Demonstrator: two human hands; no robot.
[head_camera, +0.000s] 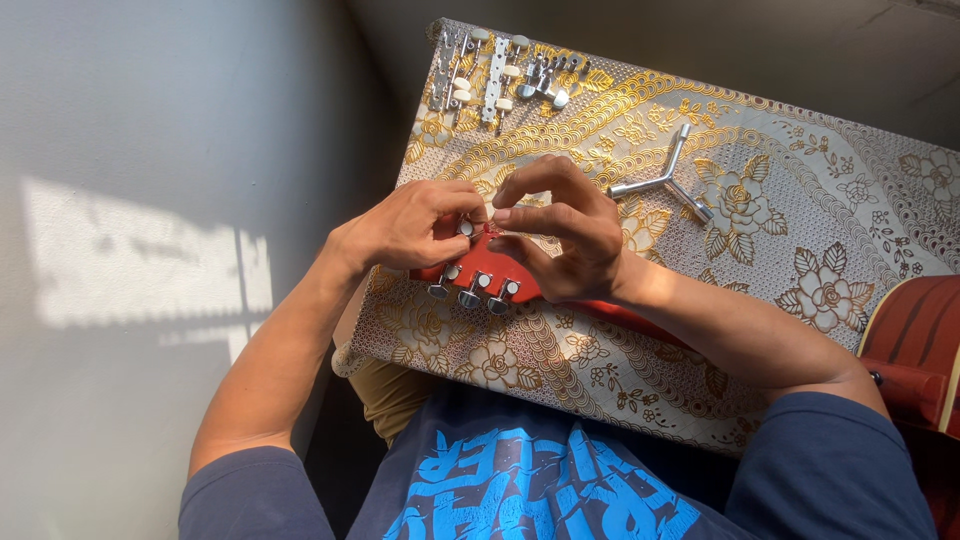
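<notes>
Beneath both hands, on gold-patterned table cover (800, 200): red guitar headstock (500, 268), rigid lacquered wood, probably slippery; best gripped by edges. Left hand (415, 228) curled over headstock's far end, fingertips pinching small part, too hidden to identify. Just below hands: three chrome tuning pegs (472, 290), small, hard, smooth. Right hand (565, 235) clasps headstock, fingertips meeting left's. Beyond hands: loose tuner strips (497, 72). Right of hands: three-armed metal wrench (665, 180).

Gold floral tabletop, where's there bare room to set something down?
On the gold floral tabletop, free cloth lies right of the silver three-armed wrench, toward the red guitar body, and along the near edge below the red guitar headstock. Crowded: the far-left corner with loose silver tuning pegs, and the middle, where left hand and right hand work.
</notes>
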